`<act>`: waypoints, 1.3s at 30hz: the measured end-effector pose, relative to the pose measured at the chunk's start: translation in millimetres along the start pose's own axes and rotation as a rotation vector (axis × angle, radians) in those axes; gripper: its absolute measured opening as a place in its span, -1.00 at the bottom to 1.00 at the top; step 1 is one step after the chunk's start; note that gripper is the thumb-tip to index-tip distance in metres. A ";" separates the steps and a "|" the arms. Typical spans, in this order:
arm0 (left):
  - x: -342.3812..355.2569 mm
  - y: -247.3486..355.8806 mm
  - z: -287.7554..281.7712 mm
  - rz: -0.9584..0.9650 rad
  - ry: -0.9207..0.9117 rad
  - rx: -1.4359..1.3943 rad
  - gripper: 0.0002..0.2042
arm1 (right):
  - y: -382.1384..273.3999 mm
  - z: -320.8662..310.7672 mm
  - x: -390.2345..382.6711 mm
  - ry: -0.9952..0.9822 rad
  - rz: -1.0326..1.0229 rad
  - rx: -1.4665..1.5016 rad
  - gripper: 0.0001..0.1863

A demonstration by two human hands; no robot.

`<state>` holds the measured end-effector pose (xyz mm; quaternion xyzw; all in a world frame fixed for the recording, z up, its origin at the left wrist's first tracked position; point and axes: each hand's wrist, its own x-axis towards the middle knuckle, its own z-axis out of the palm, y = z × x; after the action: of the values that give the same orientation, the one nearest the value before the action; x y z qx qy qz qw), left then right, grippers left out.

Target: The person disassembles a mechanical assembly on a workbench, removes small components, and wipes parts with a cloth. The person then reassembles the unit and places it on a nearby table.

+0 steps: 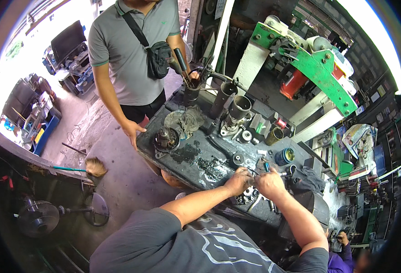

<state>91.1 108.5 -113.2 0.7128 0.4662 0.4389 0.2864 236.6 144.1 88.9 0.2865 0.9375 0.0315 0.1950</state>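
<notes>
Near the bench's right front, my left hand [239, 183] is closed around a thin dark piece [252, 171]. Beside it, my right hand [269, 184] is closed on what looks like a blue-handled tool [267, 167]; its tip is too small to make out. Just beyond my fingers is a round metal part [238, 159]. Small metal parts [247, 196] lie under and below my hands. A blue can [284, 157] and dark rags [307, 178] are to the right.
Facing me, a person in grey [126, 68] touches the bench edge. The bench [196, 175] holds cylinders [239, 108], a round assembly [165, 142] and a rag. A green-and-white frame [321, 70] stands behind. Another person's hand [343, 238] shows lower right. A broom [94, 167] is left.
</notes>
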 end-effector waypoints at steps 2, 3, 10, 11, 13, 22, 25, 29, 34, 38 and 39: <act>-1.1 0.1 0.4 -0.021 -0.021 0.022 -0.80 | -6.3 -0.3 6.3 0.042 0.408 0.336 -0.63; -0.5 -0.6 -0.4 -0.042 -0.024 0.040 -0.80 | -8.0 -0.9 9.7 0.036 0.508 0.502 -0.57; 2.4 0.0 -1.7 0.001 0.004 0.014 -0.79 | 10.1 -10.3 -6.0 0.318 -0.208 -0.076 -0.72; 2.1 0.1 -1.4 -0.007 0.003 0.051 -0.79 | 8.6 -8.1 -6.4 0.368 -0.255 -0.132 -0.79; 1.0 0.2 -1.4 -0.015 0.003 0.009 -0.76 | -0.4 0.4 -2.4 0.091 -0.013 0.059 -0.85; -2.3 7.5 -11.5 -0.015 0.054 -0.002 -0.71 | -7.9 32.6 18.4 -0.063 0.019 -0.106 -0.72; -5.7 16.1 -13.4 -0.128 0.051 -0.017 -0.74 | -3.5 39.5 20.7 0.048 -0.047 -0.060 -0.76; -9.8 24.0 -10.7 -0.205 0.061 -0.076 -0.76 | -15.9 50.6 32.2 0.091 0.192 0.014 -0.78; -12.1 19.6 -2.5 -0.147 0.176 -0.089 -0.81 | -33.2 54.6 41.6 0.293 0.502 0.081 -0.77; -9.5 10.9 1.8 -0.139 0.127 -0.141 -0.85 | -13.1 50.3 38.1 -0.066 0.473 0.207 -0.64; -8.4 9.5 3.4 -0.118 0.153 -0.168 -0.85 | -7.3 50.6 36.4 -0.081 0.449 0.270 -0.71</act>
<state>96.5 97.0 -110.1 0.6221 0.4892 0.5120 0.3341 224.5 155.3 28.4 0.5118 0.8376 -0.0630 0.1805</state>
